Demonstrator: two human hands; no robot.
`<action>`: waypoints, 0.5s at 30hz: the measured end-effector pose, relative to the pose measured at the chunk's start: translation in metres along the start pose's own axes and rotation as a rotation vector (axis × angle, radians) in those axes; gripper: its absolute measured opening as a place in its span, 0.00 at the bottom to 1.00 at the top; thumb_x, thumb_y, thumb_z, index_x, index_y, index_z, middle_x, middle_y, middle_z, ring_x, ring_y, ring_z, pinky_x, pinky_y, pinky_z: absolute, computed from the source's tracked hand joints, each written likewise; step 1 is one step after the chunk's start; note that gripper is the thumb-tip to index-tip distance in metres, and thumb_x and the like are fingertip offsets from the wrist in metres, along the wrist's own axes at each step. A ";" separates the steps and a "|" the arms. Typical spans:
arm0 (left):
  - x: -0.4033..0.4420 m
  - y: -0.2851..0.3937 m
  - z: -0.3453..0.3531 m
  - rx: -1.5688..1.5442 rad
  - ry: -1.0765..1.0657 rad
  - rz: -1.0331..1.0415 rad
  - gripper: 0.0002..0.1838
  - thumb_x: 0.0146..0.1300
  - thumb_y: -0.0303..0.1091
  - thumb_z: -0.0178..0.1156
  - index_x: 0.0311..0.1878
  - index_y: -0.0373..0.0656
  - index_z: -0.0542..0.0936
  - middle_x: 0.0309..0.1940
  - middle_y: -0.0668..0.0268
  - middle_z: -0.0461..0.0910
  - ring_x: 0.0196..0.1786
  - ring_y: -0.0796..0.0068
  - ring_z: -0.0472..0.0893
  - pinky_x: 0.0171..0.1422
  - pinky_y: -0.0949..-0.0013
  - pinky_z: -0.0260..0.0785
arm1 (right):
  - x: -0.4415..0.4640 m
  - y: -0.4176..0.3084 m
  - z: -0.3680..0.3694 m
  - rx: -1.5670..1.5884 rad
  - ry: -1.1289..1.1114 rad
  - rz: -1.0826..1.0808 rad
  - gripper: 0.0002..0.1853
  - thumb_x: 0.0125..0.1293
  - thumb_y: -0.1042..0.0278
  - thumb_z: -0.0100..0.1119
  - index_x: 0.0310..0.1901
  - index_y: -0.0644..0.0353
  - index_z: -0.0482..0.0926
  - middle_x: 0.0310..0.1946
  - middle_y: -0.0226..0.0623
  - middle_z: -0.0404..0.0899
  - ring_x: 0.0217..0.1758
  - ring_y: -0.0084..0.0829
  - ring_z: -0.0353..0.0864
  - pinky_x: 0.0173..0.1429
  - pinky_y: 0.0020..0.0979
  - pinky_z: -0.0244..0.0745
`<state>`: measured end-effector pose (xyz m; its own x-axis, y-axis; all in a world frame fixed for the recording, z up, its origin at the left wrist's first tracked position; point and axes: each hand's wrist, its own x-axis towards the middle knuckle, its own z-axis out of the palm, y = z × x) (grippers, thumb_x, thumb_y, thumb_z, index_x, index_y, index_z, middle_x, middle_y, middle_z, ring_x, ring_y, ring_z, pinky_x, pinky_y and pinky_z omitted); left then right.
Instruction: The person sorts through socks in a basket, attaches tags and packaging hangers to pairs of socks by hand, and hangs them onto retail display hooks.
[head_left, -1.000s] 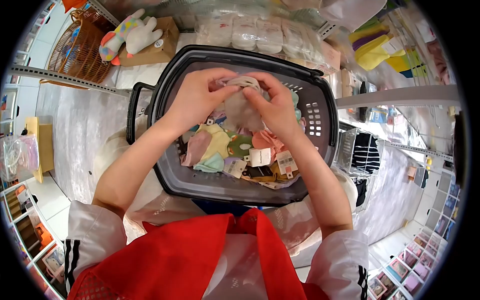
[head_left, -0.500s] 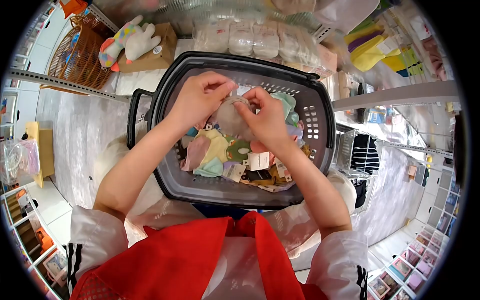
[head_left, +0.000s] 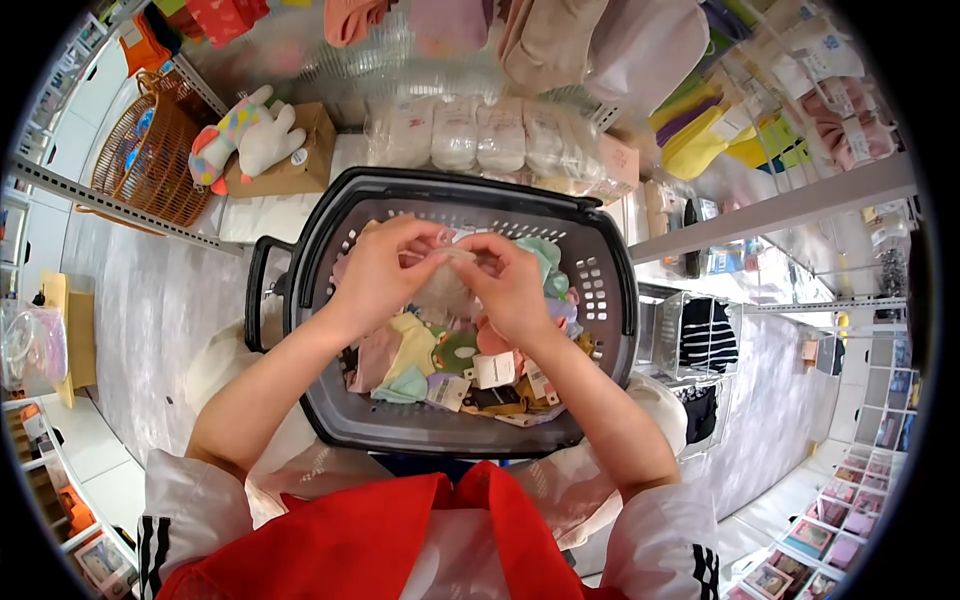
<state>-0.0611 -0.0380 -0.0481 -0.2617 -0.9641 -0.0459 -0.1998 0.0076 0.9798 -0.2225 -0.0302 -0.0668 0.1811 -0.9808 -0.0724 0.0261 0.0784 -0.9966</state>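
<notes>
Above a grey basket with a black rim (head_left: 465,445), both hands pinch the upper edge of a pale beige cloth item (head_left: 445,292). My left hand (head_left: 388,268) has its fingers closed on the left part of that edge, and my right hand (head_left: 507,285) closes on the right part, the fingertips nearly touching. The cloth hangs between them. Under it in the basket lie small folded fabric items: a yellow one (head_left: 412,345), a green one (head_left: 457,350), a mint one (head_left: 402,386) and a pink one (head_left: 374,360), with a white tag (head_left: 494,370) among them.
Behind the basket stand plastic-wrapped white packs (head_left: 500,137). A plush toy (head_left: 265,140) rests on a cardboard box (head_left: 315,150) beside a wicker basket (head_left: 150,165) at the left. Socks hang at the upper right, yellow ones (head_left: 695,150) among them. A wire rack (head_left: 670,335) holds striped fabric (head_left: 708,335).
The view has tilted up, so the basket sits lower and more hanging items show at the top. Both hands still hold the beige cloth, their fingertips now closer together than half a second ago.
</notes>
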 end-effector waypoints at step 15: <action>-0.002 0.006 0.002 -0.166 -0.028 -0.124 0.12 0.55 0.23 0.56 0.44 0.37 0.72 0.32 0.68 0.75 0.26 0.87 0.73 0.21 0.83 0.65 | 0.006 -0.007 -0.009 0.238 -0.086 0.123 0.06 0.59 0.73 0.56 0.36 0.65 0.73 0.27 0.25 0.73 0.29 0.11 0.69 0.32 0.14 0.64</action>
<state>-0.0633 -0.0351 -0.0421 -0.2710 -0.9472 -0.1713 -0.0742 -0.1569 0.9848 -0.2305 -0.0386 -0.0610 0.2799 -0.9434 -0.1780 0.2271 0.2452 -0.9425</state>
